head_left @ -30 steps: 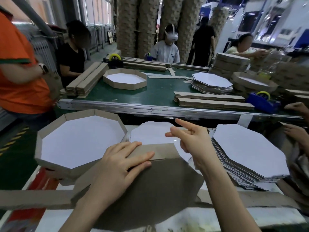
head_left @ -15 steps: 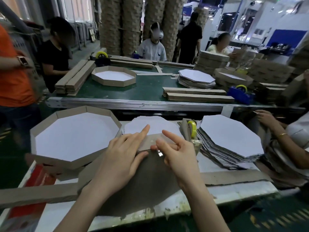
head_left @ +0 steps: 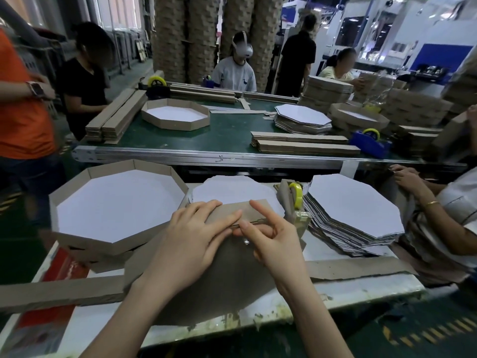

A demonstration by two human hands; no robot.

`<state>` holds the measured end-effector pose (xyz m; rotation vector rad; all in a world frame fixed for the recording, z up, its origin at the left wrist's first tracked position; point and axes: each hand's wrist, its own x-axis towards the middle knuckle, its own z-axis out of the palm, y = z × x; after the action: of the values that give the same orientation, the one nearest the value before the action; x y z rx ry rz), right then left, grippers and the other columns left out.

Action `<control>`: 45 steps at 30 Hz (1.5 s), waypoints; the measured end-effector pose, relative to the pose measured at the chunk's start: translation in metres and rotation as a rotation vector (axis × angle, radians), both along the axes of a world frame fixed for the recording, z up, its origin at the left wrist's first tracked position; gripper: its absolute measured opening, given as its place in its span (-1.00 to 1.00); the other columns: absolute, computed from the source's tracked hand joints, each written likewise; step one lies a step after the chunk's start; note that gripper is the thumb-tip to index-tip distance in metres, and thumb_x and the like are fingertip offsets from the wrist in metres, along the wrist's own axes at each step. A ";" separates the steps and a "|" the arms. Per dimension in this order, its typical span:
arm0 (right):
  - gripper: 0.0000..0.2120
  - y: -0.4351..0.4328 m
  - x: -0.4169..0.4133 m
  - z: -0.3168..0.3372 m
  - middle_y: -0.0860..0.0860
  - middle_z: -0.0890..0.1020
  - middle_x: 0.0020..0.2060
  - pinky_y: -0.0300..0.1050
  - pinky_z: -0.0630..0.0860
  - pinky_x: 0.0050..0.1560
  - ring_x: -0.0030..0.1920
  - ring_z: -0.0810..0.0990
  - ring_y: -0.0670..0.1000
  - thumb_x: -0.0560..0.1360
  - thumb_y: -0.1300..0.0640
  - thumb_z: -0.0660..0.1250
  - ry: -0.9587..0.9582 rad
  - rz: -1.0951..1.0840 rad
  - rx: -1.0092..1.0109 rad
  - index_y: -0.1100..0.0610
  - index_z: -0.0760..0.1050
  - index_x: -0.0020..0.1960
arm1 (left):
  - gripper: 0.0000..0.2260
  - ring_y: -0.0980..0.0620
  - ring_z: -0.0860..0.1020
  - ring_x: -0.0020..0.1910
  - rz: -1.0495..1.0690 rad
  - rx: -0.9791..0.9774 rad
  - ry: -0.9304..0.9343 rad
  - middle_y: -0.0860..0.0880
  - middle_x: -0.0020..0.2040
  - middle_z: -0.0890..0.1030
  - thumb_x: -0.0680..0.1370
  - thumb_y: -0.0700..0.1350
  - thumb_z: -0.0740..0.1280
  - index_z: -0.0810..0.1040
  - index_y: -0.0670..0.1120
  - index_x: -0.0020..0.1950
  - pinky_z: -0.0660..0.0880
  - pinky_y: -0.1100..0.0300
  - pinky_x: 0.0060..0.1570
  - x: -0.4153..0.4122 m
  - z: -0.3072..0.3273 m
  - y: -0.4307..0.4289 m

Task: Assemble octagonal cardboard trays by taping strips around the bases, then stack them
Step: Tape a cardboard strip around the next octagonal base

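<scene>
A factory hall: tall columns of stacked cardboard (head_left: pixel 180 34) fill the upper centre, and several people stand or sit around a green conveyor table (head_left: pixel 227 138) that crosses the middle of the frame. On it lie bundles of strips (head_left: pixel 302 146), a blue tape dispenser (head_left: pixel 369 142), a pile of flat octagons (head_left: pixel 302 120) and one finished tray (head_left: pixel 175 124) with a white floor.

Below it, a white worktable (head_left: pixel 361 293) takes the lower half. At its left a stack of finished octagonal trays (head_left: pixel 85 244) stands, the top one showing its white floor. At right is a slumped stack of flat white bases (head_left: pixel 353 205), with a yellow-roll tape dispenser (head_left: pixel 295 196) just beside it.

In the lower centre a brown base (head_left: pixel 227 277) lies face down on a long strip (head_left: pixel 59 290) that runs across the table. A cardboard strip (head_left: pixel 229 210) stands up along its far edge. The left hand (head_left: pixel 191 244) presses that strip with straight fingers held together. The right hand (head_left: pixel 273 241) is at the same seam, index finger stretched out, the other fingers curled; whether it pinches tape I cannot tell.
</scene>
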<state>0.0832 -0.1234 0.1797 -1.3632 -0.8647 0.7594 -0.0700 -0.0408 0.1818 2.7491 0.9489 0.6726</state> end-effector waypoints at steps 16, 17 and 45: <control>-0.66 0.005 0.033 0.009 -0.16 0.49 -0.61 -0.38 0.36 -0.31 -0.44 0.55 -0.20 0.50 -0.11 0.41 -0.918 0.108 -0.086 -0.23 0.55 0.27 | -0.59 -0.07 0.47 0.26 0.007 -0.041 -0.020 -0.01 0.30 0.54 0.55 0.16 0.04 0.53 0.23 0.31 0.37 0.01 0.20 0.000 0.006 -0.001; -0.65 0.006 0.035 0.010 -0.19 0.46 -0.61 -0.35 0.37 -0.31 -0.45 0.53 -0.20 0.48 -0.16 0.41 -0.960 0.088 -0.101 -0.24 0.56 0.26 | -0.60 -0.04 0.46 0.25 0.013 -0.054 -0.042 0.01 0.29 0.54 0.55 0.17 0.06 0.52 0.27 0.30 0.37 0.03 0.20 0.000 0.006 -0.001; -0.67 0.027 0.098 0.006 -0.02 0.55 -0.37 -0.11 0.48 -0.16 -0.31 0.45 -0.04 0.65 -0.04 0.17 -0.529 0.432 -0.119 0.03 0.61 -0.17 | -0.12 0.02 0.54 0.14 0.073 0.173 0.197 0.06 0.18 0.55 0.39 0.53 0.01 -0.02 0.04 0.55 0.43 0.12 0.00 0.082 0.019 -0.009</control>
<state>0.1810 -0.0965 0.1853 -1.5312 -1.5878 0.7943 0.0121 -0.0502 0.2004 2.9910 1.0825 0.5245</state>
